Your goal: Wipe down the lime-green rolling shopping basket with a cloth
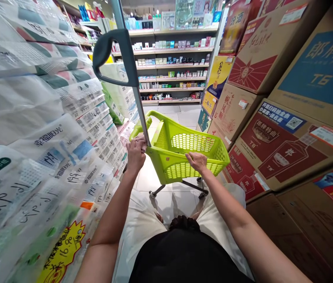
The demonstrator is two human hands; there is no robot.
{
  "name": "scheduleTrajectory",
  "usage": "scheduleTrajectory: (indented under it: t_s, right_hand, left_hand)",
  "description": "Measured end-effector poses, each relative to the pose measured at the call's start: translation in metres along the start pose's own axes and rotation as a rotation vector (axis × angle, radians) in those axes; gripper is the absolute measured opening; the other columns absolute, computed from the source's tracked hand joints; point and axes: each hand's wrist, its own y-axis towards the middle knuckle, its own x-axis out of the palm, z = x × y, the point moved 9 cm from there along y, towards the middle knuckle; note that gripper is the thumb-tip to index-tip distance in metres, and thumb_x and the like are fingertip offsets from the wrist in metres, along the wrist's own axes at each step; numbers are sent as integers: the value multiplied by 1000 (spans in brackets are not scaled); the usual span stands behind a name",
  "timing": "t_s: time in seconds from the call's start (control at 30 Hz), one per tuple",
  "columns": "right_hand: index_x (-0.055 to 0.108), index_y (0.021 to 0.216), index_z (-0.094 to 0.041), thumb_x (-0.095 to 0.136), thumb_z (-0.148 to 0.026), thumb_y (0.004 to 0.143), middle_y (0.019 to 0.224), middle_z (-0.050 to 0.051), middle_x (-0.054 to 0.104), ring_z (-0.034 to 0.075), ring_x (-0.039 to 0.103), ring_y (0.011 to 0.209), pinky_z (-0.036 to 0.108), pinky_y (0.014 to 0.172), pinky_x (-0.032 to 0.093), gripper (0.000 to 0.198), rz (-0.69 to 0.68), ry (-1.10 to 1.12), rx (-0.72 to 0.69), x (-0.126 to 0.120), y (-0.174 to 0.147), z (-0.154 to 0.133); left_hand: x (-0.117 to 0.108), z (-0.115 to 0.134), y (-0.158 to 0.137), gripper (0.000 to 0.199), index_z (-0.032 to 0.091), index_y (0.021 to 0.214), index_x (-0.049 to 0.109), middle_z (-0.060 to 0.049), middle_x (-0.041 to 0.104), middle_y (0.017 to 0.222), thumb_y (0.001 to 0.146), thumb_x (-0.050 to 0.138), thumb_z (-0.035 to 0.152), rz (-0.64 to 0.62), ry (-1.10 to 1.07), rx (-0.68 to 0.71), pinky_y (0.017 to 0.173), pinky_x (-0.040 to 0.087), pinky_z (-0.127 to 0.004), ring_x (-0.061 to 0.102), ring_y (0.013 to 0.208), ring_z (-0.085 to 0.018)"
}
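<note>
A lime-green shopping cart (181, 164) with perforated basket walls stands sideways in front of me. My left hand (136, 154) is closed at its left corner, beside the foot of the upright metal pole (141, 106). Something pale shows under those fingers, too small to name. My right hand (197, 161) grips the near rim, its fingers curled over the edge. A dark grey loop handle (131, 59) sits high on the pole. The basket's floor is mostly hidden by the near wall.
Plastic-wrapped paper packs (63, 137) are piled close on the left. Stacked cardboard cartons (284, 137) line the right side, near the basket's end. Beyond the cart, shelves (172, 67) hold small boxes and bottles. Pale floor tiles (181, 200) show under the cart.
</note>
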Motion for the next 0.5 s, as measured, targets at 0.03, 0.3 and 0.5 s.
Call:
scheduleTrajectory:
  t_s: [0.03,0.3,0.5]
  right_hand:
    - [59,67,-22,29,-63,105,64,5,61,17,48,61,32,63,21,64,0,-1,-3,-2,-1,4]
    - [66,91,-24,31,-50,108,90,7,75,23,61,87,39,101,32,46,75,104,-53,-4,-2,-24]
    - [65,98,-22,35,-53,106,97,9,73,25,61,95,40,95,35,44,26,277,57,22,6,-58]
  left_hand:
    - [-3,0,1,47,19,119,69,-16,62,129,79,49,7,4,19,-6,112,36,-55,51,129,-37]
    - [5,16,8,43,23,113,69,-12,67,123,77,52,6,-77,-37,74,113,36,-57,54,122,-35]
    - [30,6,-39,45,21,125,62,-18,51,140,83,51,7,209,-192,-103,116,36,-57,45,137,-36]
